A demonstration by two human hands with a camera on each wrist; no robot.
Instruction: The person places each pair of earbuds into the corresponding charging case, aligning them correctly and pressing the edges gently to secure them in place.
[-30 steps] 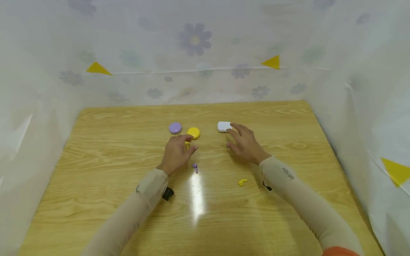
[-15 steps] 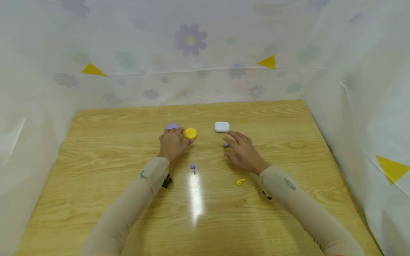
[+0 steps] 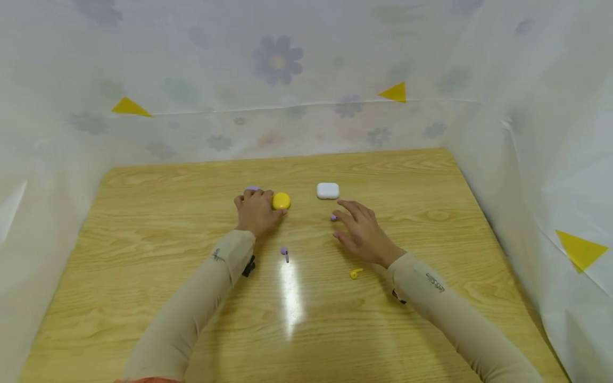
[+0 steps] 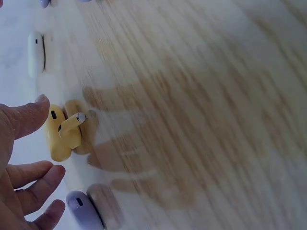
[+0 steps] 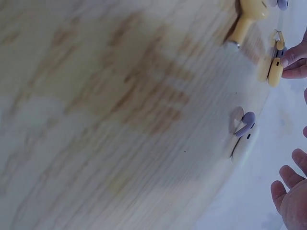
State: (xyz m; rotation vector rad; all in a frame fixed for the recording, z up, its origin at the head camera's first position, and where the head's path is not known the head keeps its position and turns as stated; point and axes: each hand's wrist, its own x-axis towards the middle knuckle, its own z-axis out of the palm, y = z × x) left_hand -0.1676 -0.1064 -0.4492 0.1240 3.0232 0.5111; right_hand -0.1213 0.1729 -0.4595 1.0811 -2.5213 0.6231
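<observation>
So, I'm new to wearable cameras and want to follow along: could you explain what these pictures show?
There is no machine here, just a person's bare left hand and bare right hand. The wide view comes from a camera worn on the head; the two close views come from cameras on each wrist.

On the wood-grain table are a glossy round yellow case, a round purple case, a white rounded-rectangular case, two small purple stemmed earbuds and two small yellow stemmed earbuds.

The left hand's thumb and fingers are about the yellow case; whether they grip it is hard to tell. The right hand is near one purple earbud, with nothing visibly held.
</observation>
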